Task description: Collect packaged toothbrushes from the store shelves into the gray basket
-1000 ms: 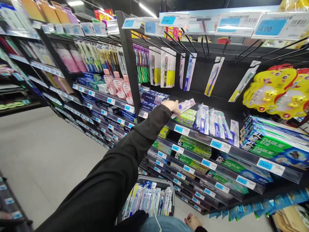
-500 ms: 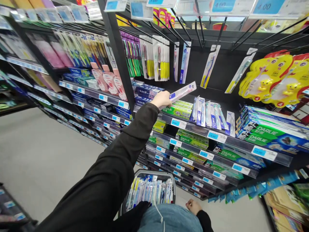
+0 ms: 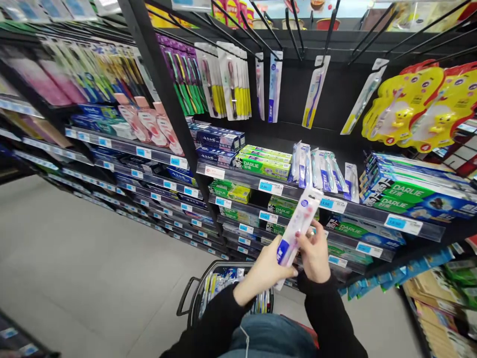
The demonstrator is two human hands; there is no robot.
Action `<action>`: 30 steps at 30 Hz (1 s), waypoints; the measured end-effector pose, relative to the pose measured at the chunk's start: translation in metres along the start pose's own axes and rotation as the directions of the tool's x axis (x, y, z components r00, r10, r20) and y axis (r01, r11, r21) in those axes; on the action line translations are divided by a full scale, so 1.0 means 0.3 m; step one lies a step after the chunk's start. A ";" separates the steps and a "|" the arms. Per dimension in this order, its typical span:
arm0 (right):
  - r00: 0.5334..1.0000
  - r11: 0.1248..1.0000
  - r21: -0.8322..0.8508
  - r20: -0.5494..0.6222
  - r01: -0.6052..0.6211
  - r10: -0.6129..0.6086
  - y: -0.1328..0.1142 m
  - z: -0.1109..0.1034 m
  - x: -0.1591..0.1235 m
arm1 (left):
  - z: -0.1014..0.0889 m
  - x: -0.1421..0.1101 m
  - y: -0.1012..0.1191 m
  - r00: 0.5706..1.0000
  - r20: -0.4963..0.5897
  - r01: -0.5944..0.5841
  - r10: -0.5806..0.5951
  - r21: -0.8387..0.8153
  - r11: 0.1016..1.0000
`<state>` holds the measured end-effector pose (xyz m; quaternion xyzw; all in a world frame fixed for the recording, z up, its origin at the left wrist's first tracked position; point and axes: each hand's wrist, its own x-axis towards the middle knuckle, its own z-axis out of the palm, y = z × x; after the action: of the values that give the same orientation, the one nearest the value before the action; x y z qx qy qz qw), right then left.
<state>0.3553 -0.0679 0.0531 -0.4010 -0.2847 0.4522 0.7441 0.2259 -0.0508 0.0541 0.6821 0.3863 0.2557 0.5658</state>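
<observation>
Both hands meet in front of my chest around one toothbrush pack (image 3: 298, 226). My left hand (image 3: 266, 271) is closed on its lower end, thumb across the blue label, and my right hand (image 3: 316, 253) pinches the edge just beside it with curled fingers. The pack tilts up and away from me, its top toward the shelves.

I judge it very light: a thin card back with a clear plastic blister, stiff along its length but easy to bend or dent if squeezed. The plastic looks slick, so the flat card edges and the lower end seem the surest places to hold.

Just below my hands stands a black basket (image 3: 186, 301) filled with more packaged brushes. Beyond the pack, the shelf (image 3: 368, 211) carries green toothpaste boxes (image 3: 266, 164) and brush packs leaning upright. Farther up, toothbrushes hang from hooks (image 3: 275, 84), and yellow cartoon packs (image 3: 410, 107) hang off to the right.

A second ago my left arm was stretched out to that shelf, holding this pack there alone, while my right hand rested low by my knee; now the pack is close to me, in both hands.
</observation>
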 end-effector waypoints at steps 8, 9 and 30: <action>0.997 0.999 0.035 0.072 0.033 -0.035 -0.001 0.088 -0.044 | -0.068 -0.126 -0.129 0.998 -0.044 -0.067 0.051 -0.661 0.748; 0.994 0.994 0.045 0.037 0.098 -0.099 -0.031 0.097 -0.046 | -0.073 -0.128 -0.151 0.995 -0.098 -0.074 -0.011 -0.816 0.573; 0.783 0.899 -0.422 0.517 -0.118 0.346 0.162 0.149 -0.205 | -0.176 -0.107 -0.107 0.976 0.114 -0.028 0.187 -0.782 0.623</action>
<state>0.2721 -0.0949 0.0309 -0.4079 -0.5245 0.5807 0.4704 0.1584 -0.0447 0.0380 0.4148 0.1429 0.3662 0.8206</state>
